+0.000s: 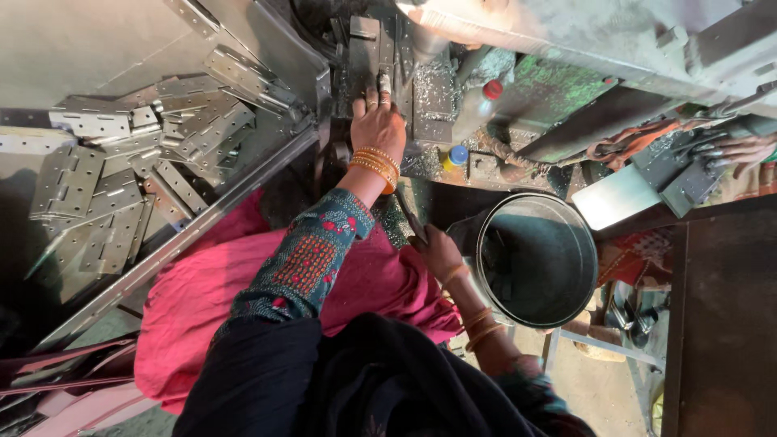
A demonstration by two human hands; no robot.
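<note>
My left hand (377, 125), with gold bangles on the wrist, reaches forward to the bed of a grimy machine (437, 89). Its fingers press on a small metal piece (385, 82) there; how much of the piece the fingers hide is unclear. My right hand (438, 252) is lower and closer to my body. It is closed around a dark metal lever (409, 215) that slants up toward the machine. Pink cloth (202, 299) covers my lap below both arms.
A heap of flat grey metal hinges (121, 162) lies on a slanted metal tray at the left. A round metal bucket (536, 259) stands right of my right hand. Two capped bottles (459, 155) sit on the machine. Another person's hand (740, 150) works at the far right.
</note>
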